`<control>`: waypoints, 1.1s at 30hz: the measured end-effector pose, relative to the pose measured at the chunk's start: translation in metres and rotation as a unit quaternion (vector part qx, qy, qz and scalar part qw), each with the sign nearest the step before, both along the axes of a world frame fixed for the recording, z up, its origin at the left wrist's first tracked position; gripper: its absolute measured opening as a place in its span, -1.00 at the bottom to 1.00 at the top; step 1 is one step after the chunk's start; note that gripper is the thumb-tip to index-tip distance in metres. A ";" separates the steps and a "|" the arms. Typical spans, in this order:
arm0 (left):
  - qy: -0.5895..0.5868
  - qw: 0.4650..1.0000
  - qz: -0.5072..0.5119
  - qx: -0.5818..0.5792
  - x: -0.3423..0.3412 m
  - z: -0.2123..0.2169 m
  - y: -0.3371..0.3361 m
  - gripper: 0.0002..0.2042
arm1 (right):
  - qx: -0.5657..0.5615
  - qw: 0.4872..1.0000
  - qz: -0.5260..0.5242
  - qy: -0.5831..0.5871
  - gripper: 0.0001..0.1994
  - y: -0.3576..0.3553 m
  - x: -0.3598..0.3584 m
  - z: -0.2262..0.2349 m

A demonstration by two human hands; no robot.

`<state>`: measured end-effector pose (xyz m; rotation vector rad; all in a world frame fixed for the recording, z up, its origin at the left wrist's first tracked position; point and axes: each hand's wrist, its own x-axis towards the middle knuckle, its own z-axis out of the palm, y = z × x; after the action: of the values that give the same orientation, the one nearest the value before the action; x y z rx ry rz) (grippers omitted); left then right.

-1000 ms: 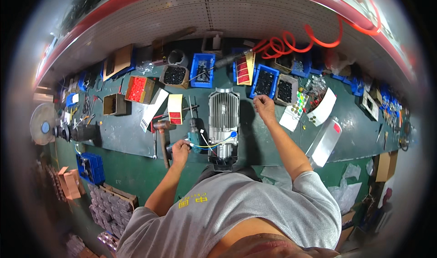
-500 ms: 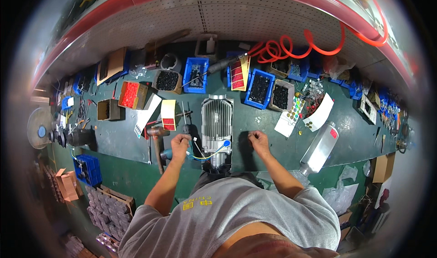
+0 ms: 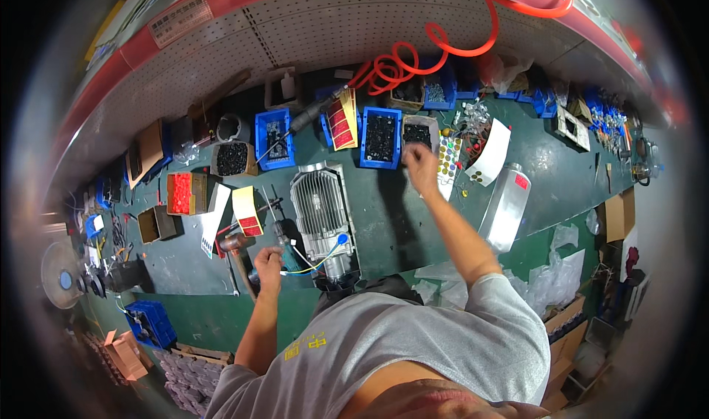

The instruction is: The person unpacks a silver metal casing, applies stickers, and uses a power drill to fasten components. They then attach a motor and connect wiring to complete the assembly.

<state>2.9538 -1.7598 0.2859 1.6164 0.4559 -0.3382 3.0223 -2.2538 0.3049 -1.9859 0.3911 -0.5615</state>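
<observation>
Clearly the finned metal housing (image 3: 319,199) is lying at the green bench's (image 3: 546,190) front edge, and its yellow and blue wires (image 3: 323,262) could be snagging on the teal power drill (image 3: 290,259) if tugged sideways. It is gleaming silver, rows of ribs running lengthwise, a round blue cap (image 3: 343,239) standing out below. The left hand's (image 3: 269,262) fingers are curling beside the wire ends, whether gripping I can't tell; the right hand (image 3: 421,169) is hovering near a box of black parts (image 3: 436,132), fingers bunched, contents unclear.
</observation>
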 end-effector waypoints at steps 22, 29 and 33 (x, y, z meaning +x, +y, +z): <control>0.022 0.991 0.102 0.080 -0.087 0.042 0.002 -0.82 | -0.370 0.853 0.170 0.327 -0.82 -0.141 0.206 -0.003; -0.078 0.981 0.139 0.111 -0.077 0.056 -0.002 -0.84 | -0.115 0.988 0.062 0.084 -0.71 -0.125 0.169 -0.006; -0.174 0.960 0.119 0.186 -0.053 0.091 -0.020 -0.84 | 0.339 0.929 0.133 0.060 -0.78 -0.028 0.101 0.045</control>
<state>2.9009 -1.7795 0.3769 1.9135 0.4544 0.2272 3.1230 -2.2821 0.3498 -1.3692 0.3264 -0.0984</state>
